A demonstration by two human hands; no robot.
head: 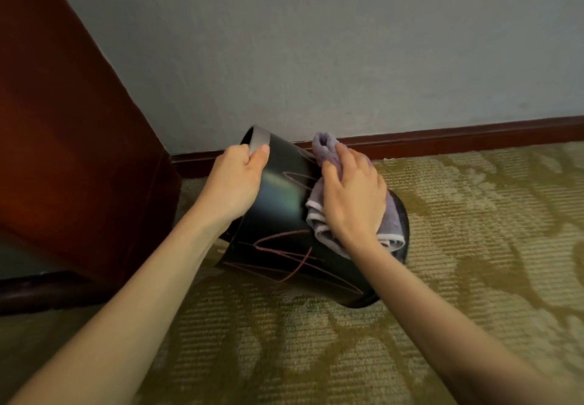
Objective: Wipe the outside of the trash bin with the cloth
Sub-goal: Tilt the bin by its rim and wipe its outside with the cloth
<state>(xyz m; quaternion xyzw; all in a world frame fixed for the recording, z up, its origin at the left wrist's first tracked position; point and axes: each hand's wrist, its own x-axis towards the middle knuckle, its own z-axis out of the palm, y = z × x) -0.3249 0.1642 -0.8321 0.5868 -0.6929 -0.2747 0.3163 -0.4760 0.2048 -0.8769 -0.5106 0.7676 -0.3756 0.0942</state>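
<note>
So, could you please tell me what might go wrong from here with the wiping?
The trash bin is tilted and only the left hand holds its rim; a hard push from the right hand could roll or slip it. The bunched cloth may slide off the glossy side.

The patterned green carpet (442,278) bears the tilted black trash bin (278,196) and a wooden cabinet (63,120).
</note>
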